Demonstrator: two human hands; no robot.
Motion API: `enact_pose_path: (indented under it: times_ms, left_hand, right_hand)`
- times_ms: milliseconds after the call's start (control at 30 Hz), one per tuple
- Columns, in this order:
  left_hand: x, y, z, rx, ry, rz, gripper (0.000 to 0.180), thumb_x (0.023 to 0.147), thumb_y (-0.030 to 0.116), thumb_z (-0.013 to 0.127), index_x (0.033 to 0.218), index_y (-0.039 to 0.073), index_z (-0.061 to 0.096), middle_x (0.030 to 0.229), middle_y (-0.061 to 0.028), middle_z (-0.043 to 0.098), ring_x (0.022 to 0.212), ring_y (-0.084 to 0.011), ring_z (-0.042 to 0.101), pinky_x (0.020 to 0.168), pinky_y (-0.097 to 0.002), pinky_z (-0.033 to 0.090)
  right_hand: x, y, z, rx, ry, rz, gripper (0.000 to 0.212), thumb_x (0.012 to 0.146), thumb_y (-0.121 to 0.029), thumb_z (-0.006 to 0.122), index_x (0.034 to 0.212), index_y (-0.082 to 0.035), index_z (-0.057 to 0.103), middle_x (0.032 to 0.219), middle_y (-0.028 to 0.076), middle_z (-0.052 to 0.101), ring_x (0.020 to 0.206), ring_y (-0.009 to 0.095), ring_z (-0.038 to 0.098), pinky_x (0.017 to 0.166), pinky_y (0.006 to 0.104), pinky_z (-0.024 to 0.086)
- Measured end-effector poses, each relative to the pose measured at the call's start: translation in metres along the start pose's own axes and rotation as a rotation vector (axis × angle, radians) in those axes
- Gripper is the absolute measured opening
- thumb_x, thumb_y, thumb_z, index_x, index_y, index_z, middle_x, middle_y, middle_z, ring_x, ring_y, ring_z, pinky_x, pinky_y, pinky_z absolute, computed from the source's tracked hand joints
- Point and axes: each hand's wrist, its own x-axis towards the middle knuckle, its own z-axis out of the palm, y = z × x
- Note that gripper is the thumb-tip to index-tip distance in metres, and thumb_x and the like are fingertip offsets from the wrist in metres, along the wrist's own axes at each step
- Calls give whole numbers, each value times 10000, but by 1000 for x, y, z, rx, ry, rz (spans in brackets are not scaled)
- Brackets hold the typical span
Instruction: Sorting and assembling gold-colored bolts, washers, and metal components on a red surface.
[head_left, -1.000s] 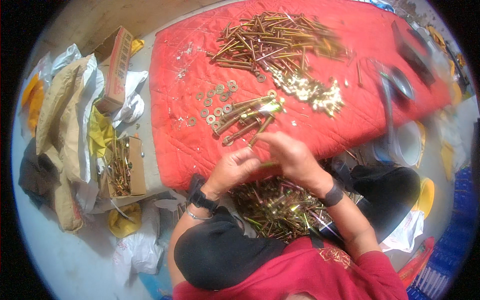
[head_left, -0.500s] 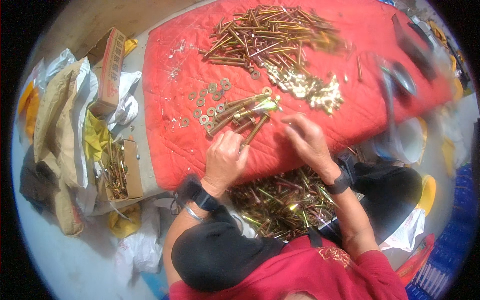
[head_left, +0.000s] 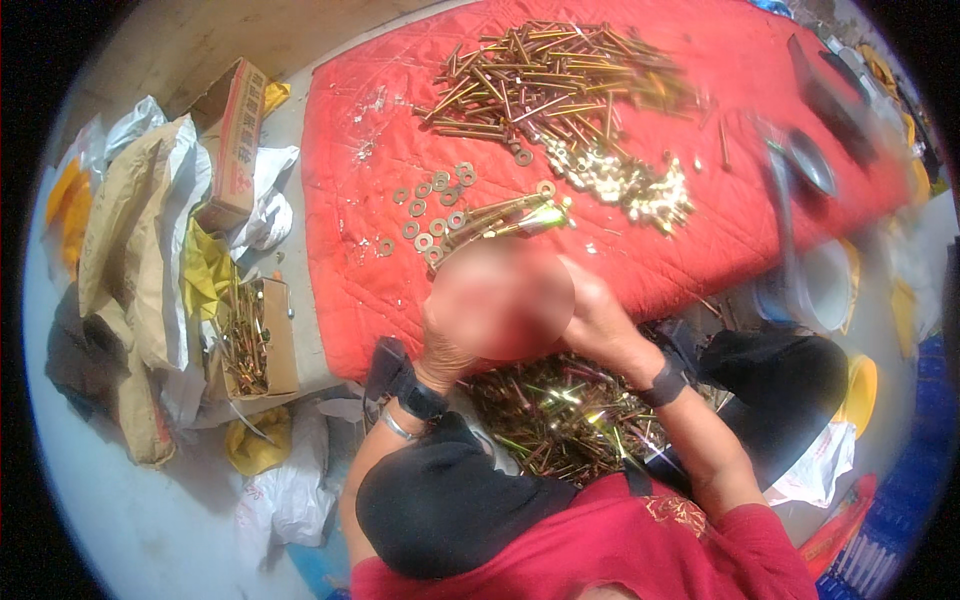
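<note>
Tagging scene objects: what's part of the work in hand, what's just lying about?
Likely in the work:
- bolts
- nuts
- washers
- red cloth under them
- left hand, right hand; anything held is blurred out

Likely just lying about:
- paper sack
- carton
- white bag
</note>
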Motion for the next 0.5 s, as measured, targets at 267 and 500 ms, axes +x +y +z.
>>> enact_pose_path:
  times_ms: [267, 500]
  left_hand:
    - [-22, -30, 11, -39, -26, -131, 93, 951, 70, 601, 1027, 24, 630, 922, -53, 625, 825, -119, 622, 731, -266, 524]
    - [-17, -18, 11, -149, -198, -87, 126, 946, 119, 622, 1024, 31, 668, 936, -66, 667, 803, -157, 634, 725, -299, 514]
  right_hand:
    - [5, -11, 8, -92, 136, 6, 298, 816, 45, 635, 1105, -13, 591, 973, 156, 587, 819, 322, 622, 734, 373, 510]
    - [12, -33, -9, -127, 214, -121, 277, 844, 40, 618, 1114, -14, 605, 964, 132, 594, 794, 239, 622, 706, 320, 504]
